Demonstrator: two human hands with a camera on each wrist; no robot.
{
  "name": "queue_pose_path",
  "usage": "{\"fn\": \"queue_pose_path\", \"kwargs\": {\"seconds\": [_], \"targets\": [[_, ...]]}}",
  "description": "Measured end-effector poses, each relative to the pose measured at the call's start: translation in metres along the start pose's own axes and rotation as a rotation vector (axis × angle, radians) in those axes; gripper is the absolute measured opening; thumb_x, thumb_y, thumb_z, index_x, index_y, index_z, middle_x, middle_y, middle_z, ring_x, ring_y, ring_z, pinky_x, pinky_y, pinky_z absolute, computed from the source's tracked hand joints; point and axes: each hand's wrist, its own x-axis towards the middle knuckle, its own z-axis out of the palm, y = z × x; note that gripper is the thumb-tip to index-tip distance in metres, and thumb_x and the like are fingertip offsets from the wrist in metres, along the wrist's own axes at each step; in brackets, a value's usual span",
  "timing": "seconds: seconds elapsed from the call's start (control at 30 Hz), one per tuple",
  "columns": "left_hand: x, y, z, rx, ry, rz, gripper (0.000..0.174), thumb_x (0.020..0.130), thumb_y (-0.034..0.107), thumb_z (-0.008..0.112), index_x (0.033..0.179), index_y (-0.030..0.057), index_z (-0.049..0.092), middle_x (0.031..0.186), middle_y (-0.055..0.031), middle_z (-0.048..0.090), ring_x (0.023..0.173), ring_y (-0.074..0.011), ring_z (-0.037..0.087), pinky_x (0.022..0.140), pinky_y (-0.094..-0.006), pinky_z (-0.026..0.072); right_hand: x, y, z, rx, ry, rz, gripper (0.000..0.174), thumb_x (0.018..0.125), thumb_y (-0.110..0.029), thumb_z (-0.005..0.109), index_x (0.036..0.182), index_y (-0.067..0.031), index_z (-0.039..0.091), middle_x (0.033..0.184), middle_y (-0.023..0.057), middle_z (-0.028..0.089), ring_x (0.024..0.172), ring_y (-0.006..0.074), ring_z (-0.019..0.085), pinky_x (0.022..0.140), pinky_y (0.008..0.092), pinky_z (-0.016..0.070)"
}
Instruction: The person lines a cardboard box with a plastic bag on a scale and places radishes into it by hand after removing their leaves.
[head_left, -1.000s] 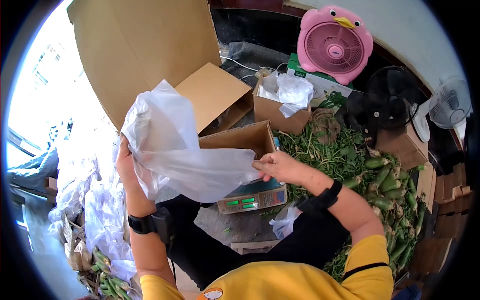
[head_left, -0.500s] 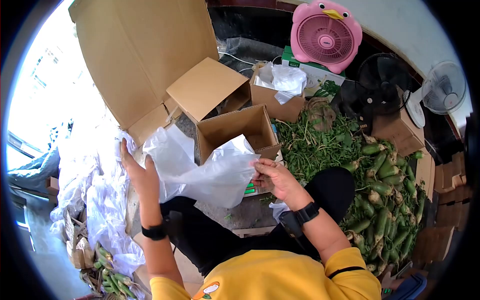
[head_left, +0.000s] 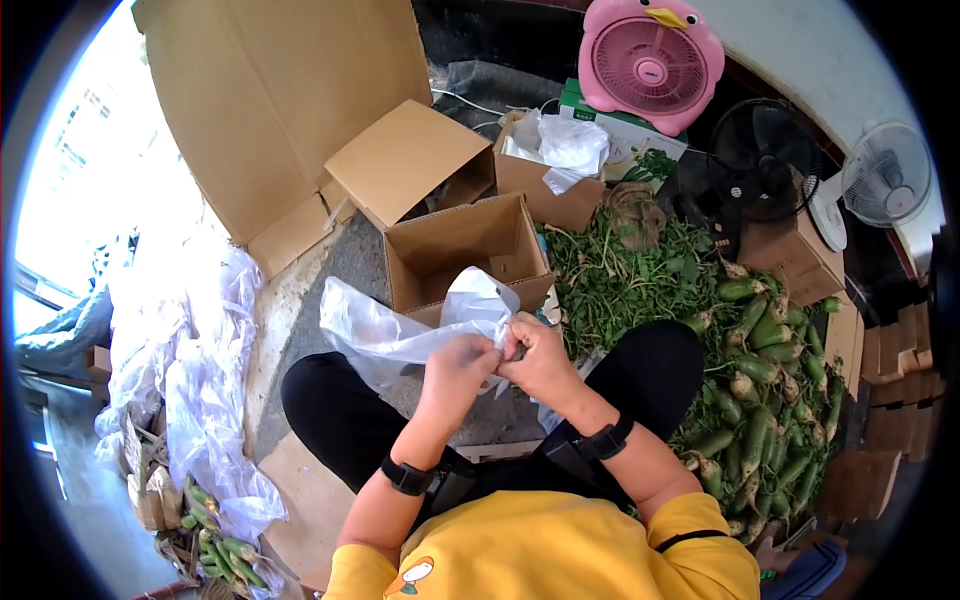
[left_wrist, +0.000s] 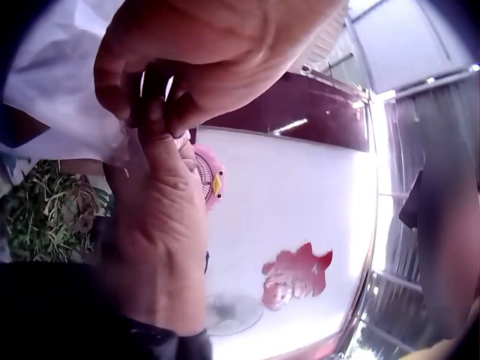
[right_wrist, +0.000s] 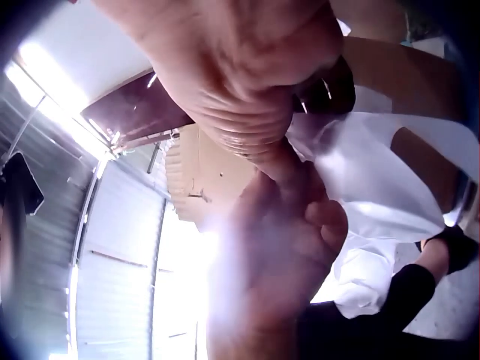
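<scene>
Both hands meet at the edge of a thin, translucent white plastic bag (head_left: 375, 335), in front of my body. My left hand (head_left: 452, 378) pinches the bag's edge between thumb and fingers. Right beside it, my right hand (head_left: 543, 362) pinches the same gathered edge, fingertips against fingertips. The rest of the bag spreads out to the left and forward, overlapping an open cardboard box (head_left: 450, 240). In the right wrist view the bag (right_wrist: 375, 180) hangs from the pinched fingers as a loose sheet.
A folded-open carton (head_left: 405, 160) and a box of plastic bags (head_left: 575, 150) stand behind. Green radishes (head_left: 760, 400) and leafy greens (head_left: 630, 270) are heaped at the right. A pink fan (head_left: 650, 65) stands at the back; plastic sheeting (head_left: 205, 370) lies left.
My left hand, spread open at the far left half a second ago, has come across to my right hand and now pinches the bag. The bag has dropped lower and bunched together.
</scene>
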Motion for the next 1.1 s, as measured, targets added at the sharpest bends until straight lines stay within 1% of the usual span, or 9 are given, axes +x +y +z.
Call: {"fn": "queue_pose_path", "kwargs": {"seconds": [0.07,0.2,0.27,0.53,0.7,0.73,0.8,0.9,1.1], "targets": [[0.0,-0.002,-0.003,-0.612,0.006,-0.188,0.002,0.085,0.007,0.056,0.085,0.0054,0.056,0.083,-0.0026,0.06,0.073,-0.0105,0.056,0.062,-0.0258,0.0477,0.0,0.007,-0.002,0.017,-0.01,0.005,0.03,0.069,-0.004,0.069,0.061,-0.0058,0.04,0.071,0.0025,0.05,0.068,0.0099,0.046,0.057,0.0279,0.0389],[-0.002,0.004,-0.009,-0.905,0.019,-0.223,0.002,0.088,0.009,0.053,0.087,0.0079,0.051,0.093,-0.0034,0.058,0.085,-0.0136,0.058,0.073,-0.0342,0.0508,0.0,0.015,-0.012,0.579,0.037,0.34,0.032,0.074,-0.008,0.069,0.061,-0.0087,0.04,0.072,-0.001,0.049,0.067,0.0061,0.044,0.06,0.0227,0.0393],[0.0,-0.003,-0.006,-0.917,0.008,-0.209,0.002,0.089,0.009,0.051,0.088,0.0081,0.05,0.092,-0.0034,0.058,0.085,-0.0152,0.058,0.076,-0.036,0.051,0.001,0.008,-0.018,0.578,-0.065,0.583,0.023,0.076,-0.011,0.069,0.07,-0.0079,0.047,0.076,-0.0012,0.052,0.067,0.0043,0.045,0.061,0.0212,0.0402],[0.006,-0.016,-0.007,-0.954,0.155,-0.06,0.009,0.093,0.016,0.042,0.094,0.0091,0.047,0.092,-0.0059,0.059,0.085,-0.0209,0.061,0.076,-0.04,0.0515,0.001,0.036,-0.008,0.221,0.081,0.194,0.031,0.072,-0.022,0.073,0.064,-0.0033,0.05,0.06,0.0029,0.049,0.057,0.0105,0.044,0.053,0.0271,0.0383],[0.007,0.014,-0.017,-0.335,0.204,-0.065,0.008,0.088,0.013,0.05,0.093,0.0072,0.051,0.068,0.0025,0.05,0.058,-0.0077,0.049,0.053,-0.0203,0.0408,0.027,0.019,-0.037,-0.27,0.215,0.091,0.017,0.078,-0.011,0.058,0.065,-0.0022,0.051,0.058,0.0134,0.053,0.056,0.0214,0.058,0.051,0.0345,0.0435],[0.009,0.015,-0.022,-0.33,0.208,-0.063,0.008,0.088,0.013,0.05,0.093,0.0072,0.051,0.068,0.0025,0.05,0.058,-0.0077,0.049,0.053,-0.0203,0.0408,0.043,0.016,-0.052,0.644,0.322,0.448,0.009,0.077,-0.01,0.058,0.071,-0.0042,0.055,0.059,0.0093,0.057,0.061,0.0211,0.061,0.051,0.0362,0.0478],[0.013,0.01,-0.045,0.292,0.223,0.155,0.008,0.084,0.009,0.054,0.088,0.0037,0.058,0.07,0.0003,0.055,0.059,-0.0057,0.05,0.053,-0.0186,0.039,0.055,0.013,-0.077,0.992,0.43,0.566,0.009,0.079,-0.013,0.056,0.08,-0.0047,0.057,0.07,0.0063,0.058,0.065,0.0191,0.062,0.054,0.0387,0.0526],[0.017,0.024,-0.087,-0.17,0.415,-0.019,0.008,0.084,0.008,0.055,0.082,0.0014,0.059,0.066,0.0002,0.057,0.056,-0.0058,0.051,0.049,-0.0184,0.039,0.067,0.08,-0.116,1.379,0.328,0.41,0.016,0.084,-0.026,0.056,0.087,-0.0098,0.057,0.07,0.0004,0.055,0.06,0.0133,0.053,0.053,0.0266,0.0468],[0.033,0.013,-0.134,-0.54,0.569,0.049,0.009,0.085,0.005,0.05,0.091,0.0027,0.055,0.067,0.0036,0.049,0.048,-0.002,0.039,0.041,-0.0151,0.03,0.084,0.031,-0.131,0.726,0.682,0.412,0.022,0.084,-0.022,0.046,0.078,-0.0076,0.062,0.06,-0.0016,0.049,0.05,0.0098,0.044,0.047,0.0256,0.037]]}}
